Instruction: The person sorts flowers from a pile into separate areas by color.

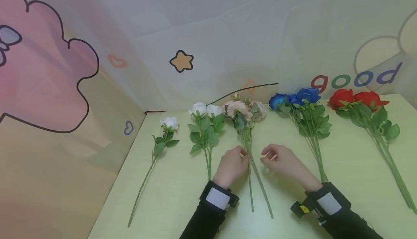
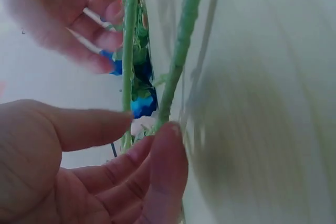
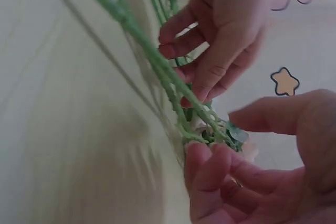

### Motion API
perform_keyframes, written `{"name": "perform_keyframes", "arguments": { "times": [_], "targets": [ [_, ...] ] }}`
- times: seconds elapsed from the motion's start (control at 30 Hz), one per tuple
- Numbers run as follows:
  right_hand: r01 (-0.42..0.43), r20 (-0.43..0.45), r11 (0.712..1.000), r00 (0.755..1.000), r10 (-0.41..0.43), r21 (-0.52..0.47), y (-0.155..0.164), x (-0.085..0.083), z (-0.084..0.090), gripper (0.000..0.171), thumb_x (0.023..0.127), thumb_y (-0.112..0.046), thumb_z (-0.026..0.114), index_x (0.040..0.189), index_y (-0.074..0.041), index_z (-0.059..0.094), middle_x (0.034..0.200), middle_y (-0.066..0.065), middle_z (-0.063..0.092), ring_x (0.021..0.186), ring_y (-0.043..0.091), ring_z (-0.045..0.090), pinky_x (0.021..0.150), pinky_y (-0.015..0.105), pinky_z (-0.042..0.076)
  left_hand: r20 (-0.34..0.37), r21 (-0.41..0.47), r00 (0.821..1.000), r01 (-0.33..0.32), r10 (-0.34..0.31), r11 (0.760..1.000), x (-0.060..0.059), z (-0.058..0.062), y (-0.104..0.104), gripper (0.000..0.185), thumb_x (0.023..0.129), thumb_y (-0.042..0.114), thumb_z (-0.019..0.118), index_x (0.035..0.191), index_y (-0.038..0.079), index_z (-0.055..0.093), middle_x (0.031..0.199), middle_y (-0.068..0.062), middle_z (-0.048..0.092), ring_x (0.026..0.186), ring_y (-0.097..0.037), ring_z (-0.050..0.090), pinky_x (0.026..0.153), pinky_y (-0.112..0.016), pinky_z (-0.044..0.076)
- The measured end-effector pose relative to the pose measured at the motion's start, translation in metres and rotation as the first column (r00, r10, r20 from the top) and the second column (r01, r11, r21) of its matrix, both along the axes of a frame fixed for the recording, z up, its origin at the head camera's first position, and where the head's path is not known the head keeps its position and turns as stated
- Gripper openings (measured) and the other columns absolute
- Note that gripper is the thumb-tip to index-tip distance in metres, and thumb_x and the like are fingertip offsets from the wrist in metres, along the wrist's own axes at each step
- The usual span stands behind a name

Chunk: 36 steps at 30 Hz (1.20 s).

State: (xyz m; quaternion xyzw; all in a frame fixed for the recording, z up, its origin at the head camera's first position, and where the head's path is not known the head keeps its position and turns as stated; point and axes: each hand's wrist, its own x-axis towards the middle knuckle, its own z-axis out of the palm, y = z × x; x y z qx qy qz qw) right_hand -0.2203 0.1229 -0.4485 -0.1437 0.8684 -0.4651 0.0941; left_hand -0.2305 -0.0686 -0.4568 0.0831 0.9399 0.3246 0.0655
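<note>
Pale pink artificial flowers (image 1: 239, 109) lie in the middle of the table, their green stems (image 1: 258, 181) crossing and pointing toward me. My left hand (image 1: 232, 164) is at the left side of these stems. Its thumb (image 2: 97, 128) and fingertips lie right at the stems in the left wrist view, with a gap between them. On the other side, my right hand (image 1: 282, 161) hovers with fingers loosely bent, apart from the stems in the head view. Its thumb (image 3: 270, 115) and fingers stand spread in the right wrist view, holding nothing.
A single white rose (image 1: 169, 124) lies at the far left, and white roses (image 1: 199, 108) lie beside the pink flowers. Blue roses (image 1: 307, 96) and red roses (image 1: 368, 97) are on the right. A printed cloth (image 1: 221, 50) hangs behind the table (image 1: 172, 202).
</note>
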Motion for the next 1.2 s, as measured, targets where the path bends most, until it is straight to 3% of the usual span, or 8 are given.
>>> {"name": "perform_keyframes", "arguments": {
  "times": [0.23, 0.37, 0.47, 0.6, 0.8, 1.07, 1.2],
  "targets": [
    [-0.069, 0.055, 0.991, 0.996, 0.063, 0.111, -0.017, 0.010, -0.013, 0.025, 0.087, -0.019, 0.075, 0.095, 0.001, 0.063, 0.073, 0.004, 0.064, 0.059, 0.013, 0.058, 0.055, 0.028, 0.047, 0.095, -0.042, 0.995, 0.020, -0.016, 0.999, -0.003, -0.002, -0.003, 0.018, 0.090, 0.017, 0.068, 0.100, 0.002, 0.071, 0.087, -0.008, 0.071, 0.065, -0.014, 0.057, 0.054, -0.023, 0.043],
    [-0.065, 0.025, 0.986, 0.998, 0.062, 0.155, -0.021, 0.013, -0.014, 0.020, 0.086, -0.017, 0.076, 0.084, -0.003, 0.062, 0.071, 0.002, 0.061, 0.062, 0.012, 0.053, 0.055, 0.026, 0.044, 0.111, -0.058, 0.993, 0.032, -0.025, 0.998, -0.002, -0.001, -0.003, 0.015, 0.089, 0.017, 0.070, 0.094, 0.003, 0.073, 0.088, -0.009, 0.073, 0.065, -0.014, 0.058, 0.054, -0.023, 0.043],
    [-0.053, -0.013, 0.986, 0.998, 0.055, 0.156, -0.021, 0.012, -0.015, 0.018, 0.088, -0.014, 0.074, 0.081, -0.004, 0.061, 0.072, 0.003, 0.061, 0.063, 0.012, 0.052, 0.055, 0.025, 0.044, 0.114, -0.051, 0.993, 0.033, -0.027, 0.998, -0.001, -0.001, -0.003, 0.013, 0.089, 0.016, 0.070, 0.088, 0.003, 0.074, 0.080, -0.005, 0.070, 0.061, -0.013, 0.056, 0.052, -0.023, 0.041],
    [-0.049, 0.010, 0.993, 0.999, 0.048, 0.109, -0.019, 0.009, -0.016, 0.014, 0.092, -0.012, 0.069, 0.083, -0.004, 0.060, 0.069, 0.003, 0.063, 0.060, 0.012, 0.055, 0.055, 0.025, 0.045, 0.135, -0.026, 0.990, 0.032, -0.029, 0.999, 0.000, 0.000, -0.003, 0.023, 0.090, 0.014, 0.069, 0.068, 0.007, 0.067, 0.059, 0.003, 0.052, 0.051, -0.011, 0.045, 0.046, -0.021, 0.034],
    [-0.081, 0.102, 0.996, 0.991, 0.083, -0.024, -0.016, 0.009, -0.008, 0.012, 0.097, -0.008, 0.062, 0.089, 0.000, 0.060, 0.072, 0.008, 0.067, 0.062, 0.014, 0.063, 0.057, 0.027, 0.051, 0.144, -0.004, 0.989, 0.034, -0.033, 0.999, 0.000, 0.001, -0.004, 0.047, 0.088, 0.010, 0.066, 0.049, 0.017, 0.040, 0.045, 0.009, 0.029, 0.042, -0.007, 0.030, 0.041, -0.020, 0.021],
    [-0.072, 0.173, 0.978, 0.979, 0.106, -0.196, -0.013, 0.009, 0.004, 0.013, 0.099, -0.003, 0.056, 0.092, 0.007, 0.057, 0.080, 0.015, 0.069, 0.072, 0.019, 0.071, 0.069, 0.027, 0.060, 0.161, 0.013, 0.986, 0.031, -0.033, 0.999, 0.000, 0.002, -0.003, 0.045, 0.088, 0.009, 0.066, 0.048, 0.016, 0.048, 0.043, 0.009, 0.041, 0.041, -0.007, 0.034, 0.040, -0.020, 0.023],
    [-0.069, 0.235, 0.982, 0.966, 0.109, -0.174, -0.013, 0.008, -0.003, 0.016, 0.100, -0.005, 0.055, 0.093, 0.008, 0.058, 0.079, 0.009, 0.068, 0.071, 0.014, 0.070, 0.067, 0.026, 0.058, 0.169, 0.008, 0.985, 0.033, -0.034, 0.999, 0.000, 0.001, -0.003, 0.045, 0.088, 0.009, 0.066, 0.047, 0.016, 0.047, 0.042, 0.009, 0.039, 0.041, -0.007, 0.032, 0.040, -0.020, 0.022]
  ]
}}
